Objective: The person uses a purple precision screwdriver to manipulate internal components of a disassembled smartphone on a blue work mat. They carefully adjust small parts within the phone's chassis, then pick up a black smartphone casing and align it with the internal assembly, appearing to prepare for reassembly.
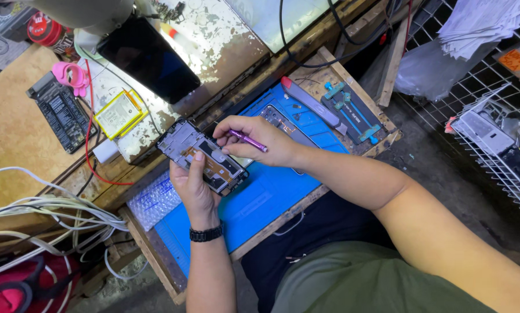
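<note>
Blue mat (260, 203) — left hand (193, 188) grips opened phone (202, 155), right hand (260, 139) grips purple screwdriver (247, 141).

You have an opened phone frame (202, 155), circuitry exposed, tilted above the blue mat (260, 203), and a slim purple screwdriver (247, 141) angled over it.

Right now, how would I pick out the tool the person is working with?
Find the blue mat on the wooden bench. Above it the left hand holds an opened phone, and the right hand meets it. The tool is the slim purple screwdriver in that right hand, the only purple thing there.
</note>
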